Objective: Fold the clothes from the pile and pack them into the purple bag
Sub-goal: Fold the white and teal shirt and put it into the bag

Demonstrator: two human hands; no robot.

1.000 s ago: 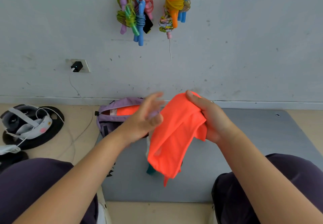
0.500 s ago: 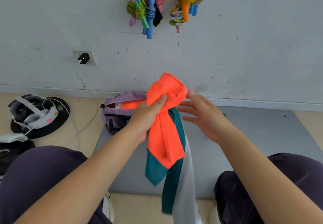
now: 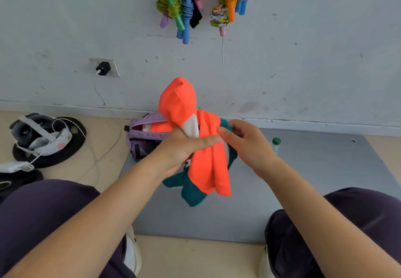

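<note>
Clothes [image 3: 208,165] are hanging bunched in the air over the grey mat [image 3: 314,169], and the left hand [image 3: 184,149] is gripping them around the middle, fingers curled round an orange piece with a white and a teal piece caught in the same fist. Part of the orange cloth is standing up above the fist toward the wall; the rest, with the teal cloth behind it, is drooping below, so the long axis of the bundle is running roughly up and down through the grip. The right hand [image 3: 243,143] is lying just beside the bundle on its right edge, its fingertips touching and seemingly pinching the orange fold close to the left thumb.

The purple bag [image 3: 141,139] is sitting on the mat's far left corner, behind and slightly left of the left fist, its zip open and something orange already showing inside. The left hand is nearer to the bag than the right. Judging from this, the pieces are not yet separated or folded flat, so the right hand probably needs to be pulling one piece sideways out of the bunch while the left is holding the others.
</note>
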